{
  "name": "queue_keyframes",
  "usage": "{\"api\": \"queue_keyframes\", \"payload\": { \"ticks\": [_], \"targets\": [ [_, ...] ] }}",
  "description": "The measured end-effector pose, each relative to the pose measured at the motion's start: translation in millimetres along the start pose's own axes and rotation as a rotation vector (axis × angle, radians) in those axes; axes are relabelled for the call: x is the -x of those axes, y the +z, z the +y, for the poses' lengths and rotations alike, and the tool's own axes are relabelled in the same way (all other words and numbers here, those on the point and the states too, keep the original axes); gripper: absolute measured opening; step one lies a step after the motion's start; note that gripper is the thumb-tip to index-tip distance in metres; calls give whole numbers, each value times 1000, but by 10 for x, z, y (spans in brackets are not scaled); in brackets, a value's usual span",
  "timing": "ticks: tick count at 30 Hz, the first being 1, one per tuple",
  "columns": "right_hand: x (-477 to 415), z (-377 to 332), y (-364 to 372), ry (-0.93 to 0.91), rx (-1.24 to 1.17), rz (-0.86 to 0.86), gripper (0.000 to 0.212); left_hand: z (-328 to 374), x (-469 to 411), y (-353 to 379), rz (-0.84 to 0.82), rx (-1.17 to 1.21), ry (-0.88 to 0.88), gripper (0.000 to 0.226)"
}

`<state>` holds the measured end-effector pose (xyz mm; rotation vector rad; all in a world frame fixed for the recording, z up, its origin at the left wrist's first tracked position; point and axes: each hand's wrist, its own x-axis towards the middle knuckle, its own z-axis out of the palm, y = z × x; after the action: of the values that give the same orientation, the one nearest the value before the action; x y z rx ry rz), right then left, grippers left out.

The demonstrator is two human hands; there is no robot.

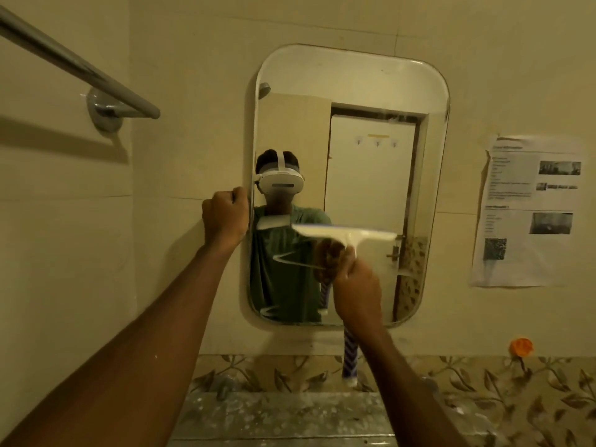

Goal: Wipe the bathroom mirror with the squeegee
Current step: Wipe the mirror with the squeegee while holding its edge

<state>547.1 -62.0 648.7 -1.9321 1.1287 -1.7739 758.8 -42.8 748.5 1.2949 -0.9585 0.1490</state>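
A tall mirror (371, 91) with rounded corners hangs on the tiled wall ahead. My right hand (356, 285) grips the neck of a white squeegee (345, 234), whose blade lies level across the lower middle of the glass. Its blue-and-white striped handle (350, 356) sticks out below my wrist. My left hand (225, 217) grips the mirror's left edge with curled fingers. Thin wet streaks show on the glass left of the blade and near the bottom left corner. The mirror reflects a person in a white headset and green shirt.
A metal towel rail (80, 66) juts from the left wall at upper left. A printed paper sheet (529, 211) is stuck to the wall right of the mirror. An orange object (521, 346) sits on the leaf-patterned tile border. A speckled ledge (283, 414) lies below.
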Motion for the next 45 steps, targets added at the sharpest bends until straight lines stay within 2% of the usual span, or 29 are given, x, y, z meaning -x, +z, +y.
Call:
{"api": "queue_keyframes", "payload": {
  "ticks": [5, 13, 16, 19, 26, 30, 33, 35, 38, 41, 43, 45],
  "targets": [
    [302, 124, 147, 37, 47, 42, 45, 22, 27, -90, -86, 77, -22, 44],
    [-836, -892, 59, -89, -46, 161, 49, -27, -10, -159, -199, 186, -35, 41],
    [-676, -919, 262, -78, -45, 92, 52, -4, -85, -225, -278, 255, -103, 49],
    [-196, -614, 456, -80, -14, 57, 46, -16, -124, -264, -353, 256, -105, 55],
    [678, -64, 582, 40, 154, -56, 42, -16, -102, -251, -350, 259, -89, 55],
    [286, -393, 416, -23, 22, -22, 43, -4, -90, -273, -357, 271, -96, 58],
    [-223, -770, 272, -95, 57, 23, 47, -12, -88, -289, -384, 273, -98, 64],
    [-252, -747, 300, -114, 91, 19, 46, -23, -92, -282, -380, 267, -94, 65],
    [201, -351, 468, -59, 82, 24, 42, -33, -103, -258, -357, 255, -91, 58],
    [656, 16, 551, 42, 134, -2, 47, -26, -56, -228, -312, 226, -70, 44],
    [700, 81, 492, 24, 155, -34, 48, -74, 18, -202, -268, 119, 0, 39],
    [491, 31, 335, -12, 111, 2, 48, -139, 87, -177, -228, 43, 41, 40]
  ]
}}
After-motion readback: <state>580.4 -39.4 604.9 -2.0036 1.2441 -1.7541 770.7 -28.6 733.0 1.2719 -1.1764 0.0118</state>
